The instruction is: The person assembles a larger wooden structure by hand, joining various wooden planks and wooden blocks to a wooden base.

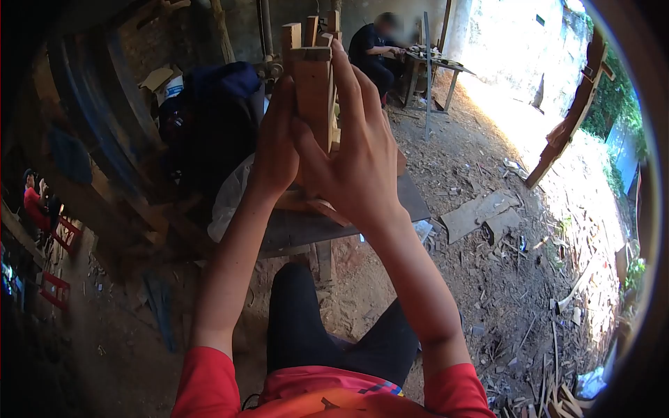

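Both my hands are raised in front of me around an upright wooden block (313, 94) with a smooth, light-brown face. My left hand (279, 150) presses along its left side, fingers pointing up. On the right side, my right hand (362, 143) wraps it, with fingertips near the top edge and the thumb across the lower front. Several narrower wooden pieces (291, 40) stick up just behind the block's top. Below my hands, a wooden strip (329, 210) lies on a dark tabletop (300, 235), partly hidden by my wrists.
A clear plastic bag (233, 202) and a dark cloth heap (216, 104) are left of my hands. At the back, a person (376, 52) sits at a small table (435, 61). Flat cardboard (481, 214) and wood scraps litter the ground at right. Red stools (56, 289) stand far left.
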A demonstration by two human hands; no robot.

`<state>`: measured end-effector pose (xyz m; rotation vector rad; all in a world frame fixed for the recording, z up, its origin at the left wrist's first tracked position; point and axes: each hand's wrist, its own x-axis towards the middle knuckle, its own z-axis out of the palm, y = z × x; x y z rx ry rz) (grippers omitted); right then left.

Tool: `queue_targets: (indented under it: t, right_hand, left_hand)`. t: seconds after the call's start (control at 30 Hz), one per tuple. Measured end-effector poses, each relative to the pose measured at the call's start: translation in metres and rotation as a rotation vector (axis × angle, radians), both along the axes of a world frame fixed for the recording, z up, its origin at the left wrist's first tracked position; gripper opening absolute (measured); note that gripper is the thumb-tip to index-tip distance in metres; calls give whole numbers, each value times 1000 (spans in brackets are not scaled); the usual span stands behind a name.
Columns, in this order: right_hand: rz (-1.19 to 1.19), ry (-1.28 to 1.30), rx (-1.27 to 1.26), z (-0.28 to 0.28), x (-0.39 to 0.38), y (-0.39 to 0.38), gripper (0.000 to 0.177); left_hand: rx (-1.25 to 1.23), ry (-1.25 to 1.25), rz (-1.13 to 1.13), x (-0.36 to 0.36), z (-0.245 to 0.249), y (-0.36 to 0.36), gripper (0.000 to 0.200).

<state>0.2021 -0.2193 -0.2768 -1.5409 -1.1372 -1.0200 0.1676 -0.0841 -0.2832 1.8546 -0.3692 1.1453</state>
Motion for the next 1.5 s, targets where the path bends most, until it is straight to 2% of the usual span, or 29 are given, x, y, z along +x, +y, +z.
queue_targets:
  t: [0.17,0.2,0.3,0.33,0.43,0.47,0.57,0.63,0.73,0.8,0.87,0.93,0.97,1.03,1.27,1.5]
  right_hand:
    - [-36,-58,-3,2,1,-3,85]
    - [-28,-65,24,4,-1,-3,83]
    - [51,205,-220,23,-14,-22,83]
    - [-2,169,-265,22,-12,-24,90]
    - [-9,125,-284,36,-27,-33,90]
    - [-16,8,-267,37,-16,-25,91]
    - [-23,71,-338,41,-23,-38,87]
    - [-78,-156,-370,42,-7,-36,81]
    - [-27,-34,-400,55,-23,-44,77]
    - [-2,66,-411,58,-25,-47,77]
    - [-15,-74,-437,59,-10,-43,76]
    - [-11,-26,-473,60,-9,-44,75]
    - [-1,94,-496,69,-23,-47,75]
    - [9,156,-511,73,-30,-49,75]
    - [62,-116,-486,78,-22,-56,72]
    - [-68,23,-630,93,-21,-55,64]
  left_hand:
    - [-22,9,-3,1,-2,3,53]
    - [36,-29,67,4,-3,4,51]
    - [72,-21,81,4,-5,10,51]
    - [214,-54,236,9,-10,15,53]
    - [-25,9,70,4,-5,7,54]
    - [-30,-2,54,4,-6,7,55]
    - [-81,4,-17,5,-5,6,56]
    - [-166,58,-90,2,-2,4,57]
    - [-116,66,-105,-2,-1,7,52]
    - [-72,58,-95,5,-6,21,54]
    - [-57,49,-67,6,-8,24,55]
    - [-74,37,-21,5,-7,18,57]
    - [-98,51,-44,4,-7,18,58]
    - [-145,77,-90,2,-7,19,60]
    - [-173,116,-30,-10,-8,17,63]
    - [-152,133,61,-11,-21,25,69]
